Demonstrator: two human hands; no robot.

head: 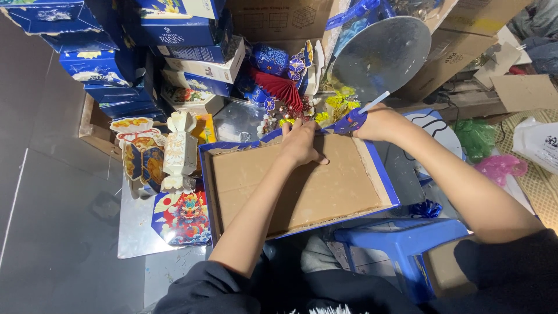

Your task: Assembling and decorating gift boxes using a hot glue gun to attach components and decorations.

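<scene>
Head view: my left hand (300,143) presses flat, fingers spread, on the box lid (302,185) while my right hand (381,122), fingers clamped on the glue gun (351,120), glues its far edge.

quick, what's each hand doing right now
Left hand: open, pressing flat on the far edge of the brown cardboard tray, holding nothing.
Right hand: closed around a blue glue gun, nozzle at the tray's far edge.

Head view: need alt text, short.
A person's left hand presses on the brown inside of a shallow blue-edged box, while the right hand holds a blue glue gun at its far edge. Stacked blue boxes and paper decorations surround it.
</scene>
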